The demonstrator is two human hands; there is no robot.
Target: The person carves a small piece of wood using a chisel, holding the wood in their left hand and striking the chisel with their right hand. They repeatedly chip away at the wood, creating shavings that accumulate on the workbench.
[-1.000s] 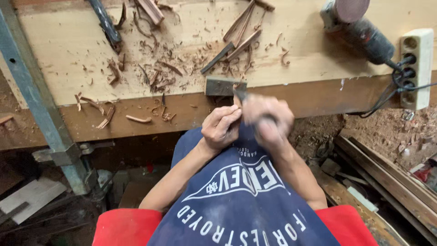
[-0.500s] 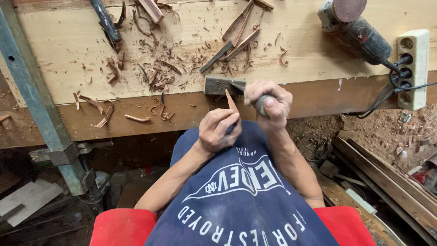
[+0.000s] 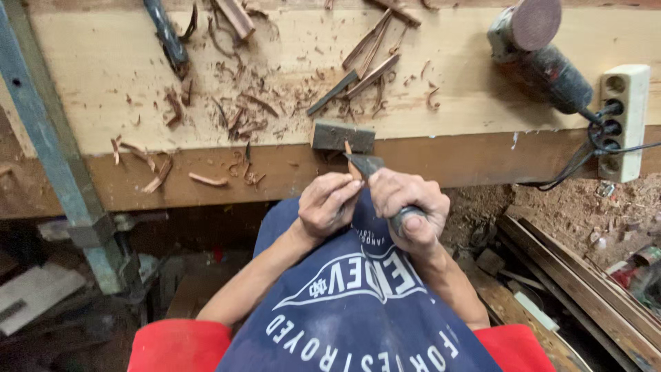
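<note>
My left hand [image 3: 326,204] pinches a thin reddish wooden stick [image 3: 349,149] whose tip pokes up toward the bench edge. Close beside it, my right hand [image 3: 407,204] is wrapped around the grey handle of a carving knife [image 3: 365,165], with the dark blade laid against the stick just above my left fingers. Both hands hover over my lap, which is covered by a dark blue printed apron [image 3: 358,303]. A small dark stone block [image 3: 342,136] lies on the bench edge directly beyond the stick's tip.
The pale wooden workbench [image 3: 124,76] carries reddish shavings [image 3: 237,120], several thin sticks [image 3: 372,62], a dark-handled tool [image 3: 165,31], a grinder [image 3: 540,52] and a white power strip [image 3: 622,120]. A grey metal post [image 3: 51,151] stands at left. Planks [image 3: 578,275] lie on the dirt floor at right.
Both hands have shifted slightly lower and nearer to each other. The knife blade now rests against the stick; a second ago the right hand was a blur in mid-stroke.
</note>
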